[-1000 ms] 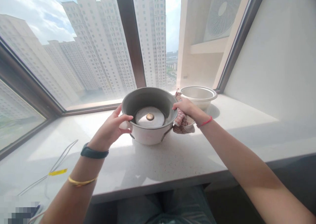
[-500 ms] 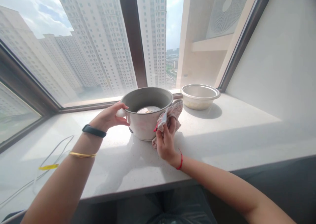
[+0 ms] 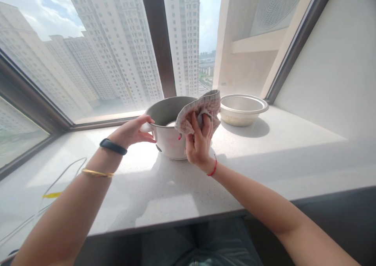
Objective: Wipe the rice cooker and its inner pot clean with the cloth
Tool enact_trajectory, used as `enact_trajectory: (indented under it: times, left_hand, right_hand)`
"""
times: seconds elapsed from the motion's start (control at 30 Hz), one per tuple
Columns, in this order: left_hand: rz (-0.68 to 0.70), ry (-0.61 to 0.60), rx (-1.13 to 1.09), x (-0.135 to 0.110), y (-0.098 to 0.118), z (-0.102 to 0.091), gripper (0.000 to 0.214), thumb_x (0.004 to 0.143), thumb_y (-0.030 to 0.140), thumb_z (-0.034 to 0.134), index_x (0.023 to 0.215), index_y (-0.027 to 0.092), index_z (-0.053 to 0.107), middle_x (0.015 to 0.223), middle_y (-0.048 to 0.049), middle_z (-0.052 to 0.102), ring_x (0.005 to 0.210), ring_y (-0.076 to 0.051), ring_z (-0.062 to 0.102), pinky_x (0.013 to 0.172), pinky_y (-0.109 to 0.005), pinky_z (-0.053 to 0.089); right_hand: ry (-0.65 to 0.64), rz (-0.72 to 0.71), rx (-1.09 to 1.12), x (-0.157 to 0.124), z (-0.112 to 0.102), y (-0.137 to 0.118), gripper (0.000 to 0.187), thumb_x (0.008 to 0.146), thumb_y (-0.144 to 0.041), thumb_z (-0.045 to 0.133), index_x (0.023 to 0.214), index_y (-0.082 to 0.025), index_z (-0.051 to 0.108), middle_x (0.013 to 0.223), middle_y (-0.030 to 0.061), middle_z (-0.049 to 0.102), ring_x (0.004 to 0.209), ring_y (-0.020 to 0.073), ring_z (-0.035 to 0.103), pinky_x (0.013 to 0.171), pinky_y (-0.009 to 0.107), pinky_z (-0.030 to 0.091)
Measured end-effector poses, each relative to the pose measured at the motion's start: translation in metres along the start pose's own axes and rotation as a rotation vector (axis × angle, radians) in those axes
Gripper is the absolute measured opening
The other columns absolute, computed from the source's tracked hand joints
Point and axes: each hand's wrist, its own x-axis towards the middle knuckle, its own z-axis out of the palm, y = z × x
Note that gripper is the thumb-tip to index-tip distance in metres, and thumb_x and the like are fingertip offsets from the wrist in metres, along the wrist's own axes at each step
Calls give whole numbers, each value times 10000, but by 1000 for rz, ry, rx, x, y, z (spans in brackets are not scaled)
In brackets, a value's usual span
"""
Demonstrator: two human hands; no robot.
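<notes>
Cloth (image 3: 202,107) hides pot's (image 3: 164,113) right rim; cable (image 3: 44,195) cropped.

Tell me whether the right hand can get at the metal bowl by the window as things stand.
Probably yes. The right hand grips a cloth at the pot, and the bare sill between it and the metal bowl leaves the way free.

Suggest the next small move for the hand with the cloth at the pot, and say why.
Probably drag the cloth along the pot rim toward its far side. The right hand presses the patterned cloth over the near right edge, while the left hand steadies the pot at its left side on the sill. The rest of the rim looks uncovered.
</notes>
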Motion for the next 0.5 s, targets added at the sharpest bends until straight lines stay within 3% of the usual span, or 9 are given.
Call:
enact_trajectory:
  times: [0.1, 0.23, 0.4, 0.5]
  left_hand:
    - [-144, -22, 32, 5, 5, 2, 415, 535, 186, 795, 937, 172, 694, 801, -118, 697, 666, -326, 676, 606, -513, 602]
    - [-129, -48, 53, 8, 9, 4, 336, 531, 181, 768, 859, 161, 697, 727, -110, 666, 678, -335, 666, 632, -533, 606]
    - [-105, -109, 90, 16, 11, 2, 275, 528, 179, 778, 791, 152, 701, 681, -106, 637, 689, -321, 648, 650, -549, 619]
    - [-103, -136, 118, 26, 13, -1, 230, 547, 177, 761, 765, 147, 697, 717, -127, 645, 647, -293, 632, 620, -545, 625]
  right_hand:
    - [100, 190, 161, 1, 3, 24, 575, 1036, -354, 277, 1591, -221, 344, 1597, 155, 322, 1537, 275, 246, 1206, 559, 297]
    - [113, 523, 482, -2, 8, 49, 540, 1037, -464, 254, 1464, -208, 464, 1437, 138, 538, 1368, 230, 487, 1109, 455, 441]
    - [69, 748, 893, 23, 17, 92, 466, 960, -498, 429, 1260, -173, 576, 1243, 90, 680, 1151, 200, 630, 1001, 341, 508]
    - [-77, 863, 1096, 52, 25, 128, 307, 882, -447, 565, 1025, -191, 654, 1000, 24, 740, 1029, 185, 670, 943, 304, 537]
